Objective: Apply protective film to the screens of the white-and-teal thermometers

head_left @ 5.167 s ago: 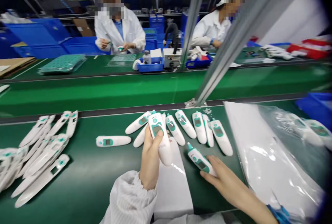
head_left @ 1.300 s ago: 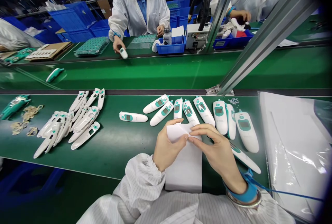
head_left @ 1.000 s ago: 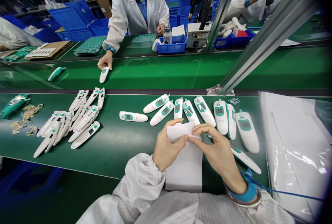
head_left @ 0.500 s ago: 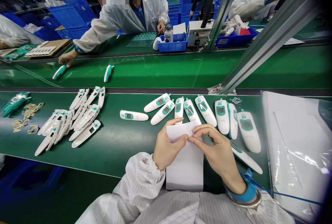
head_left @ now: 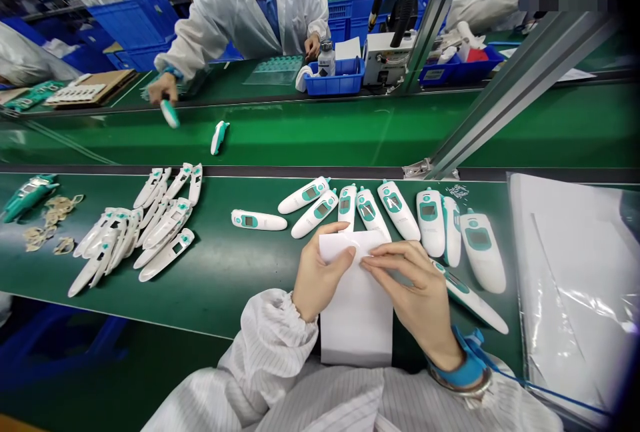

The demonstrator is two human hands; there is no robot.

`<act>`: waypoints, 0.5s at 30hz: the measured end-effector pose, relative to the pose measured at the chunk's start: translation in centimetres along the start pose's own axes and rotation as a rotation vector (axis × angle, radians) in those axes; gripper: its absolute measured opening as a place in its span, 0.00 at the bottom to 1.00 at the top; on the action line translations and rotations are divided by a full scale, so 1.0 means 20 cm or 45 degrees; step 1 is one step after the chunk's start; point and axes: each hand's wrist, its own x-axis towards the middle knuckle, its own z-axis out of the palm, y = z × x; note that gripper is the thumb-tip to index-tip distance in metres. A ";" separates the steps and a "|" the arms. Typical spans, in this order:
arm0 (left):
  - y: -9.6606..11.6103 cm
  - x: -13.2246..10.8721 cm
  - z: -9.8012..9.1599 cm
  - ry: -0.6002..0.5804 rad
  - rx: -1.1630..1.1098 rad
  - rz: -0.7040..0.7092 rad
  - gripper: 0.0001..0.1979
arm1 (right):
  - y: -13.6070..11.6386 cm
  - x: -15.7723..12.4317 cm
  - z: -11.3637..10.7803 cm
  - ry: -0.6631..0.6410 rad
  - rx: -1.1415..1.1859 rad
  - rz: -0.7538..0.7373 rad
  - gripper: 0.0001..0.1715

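My left hand (head_left: 318, 277) pinches the upper left part of a white sheet (head_left: 356, 315) that lies on the green bench (head_left: 235, 272). My right hand (head_left: 415, 292) rests on the sheet's upper right, its fingertips pressed together against the paper close to my left thumb. A row of several white and teal thermometers (head_left: 395, 209) lies just beyond the sheet. One more thermometer (head_left: 473, 299) lies beside my right wrist, which wears a blue strap (head_left: 467, 365).
A heap of white thermometer shells (head_left: 135, 232) lies to the left, rubber bands (head_left: 47, 229) farther left. Clear plastic bags (head_left: 575, 285) lie at the right. A metal post (head_left: 500, 92) rises beyond. Across the conveyor, a person's hand (head_left: 161, 89) holds a thermometer; another thermometer (head_left: 219, 137) lies there.
My hands and the sheet have barely shifted. Across the belt, the person picked up a thermometer at the far left and is drawing the arm back; the other one stays on the belt.
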 end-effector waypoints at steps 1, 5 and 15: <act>0.00 0.00 0.00 0.000 -0.012 -0.019 0.19 | 0.00 0.00 0.00 0.001 -0.016 -0.020 0.08; -0.01 0.03 -0.01 0.027 -0.033 -0.074 0.18 | 0.01 -0.01 0.01 0.011 -0.059 -0.093 0.08; -0.04 0.09 -0.06 -0.091 -0.022 -0.124 0.19 | 0.02 0.00 0.07 -0.163 0.069 0.044 0.05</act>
